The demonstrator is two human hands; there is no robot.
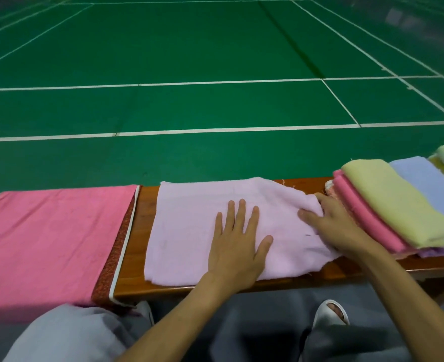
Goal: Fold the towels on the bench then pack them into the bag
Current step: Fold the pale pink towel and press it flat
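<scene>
Nearest: grey trousers (69, 335) and a foot in a white sandal (330, 313), below the wooden bench (141, 231). The lilac towel (189, 231) lies flat across the bench middle, its near edge at the bench's front edge. The left hand (238, 244) rests palm down on the towel's right half, fingers straight and spread. The right hand (338, 226) sits at the towel's right end, thumb on top, and the fabric rises in a ridge toward it; cannot tell if it pinches the edge. Just right of that hand is a stack of folded towels (398, 205): pink, yellow, light blue, lilac at the bottom. On the left, a pink cloth with brown patterned border (53, 244) drapes over the bench, apart from the towel. Beyond is a green court floor (215, 61) with white lines.
</scene>
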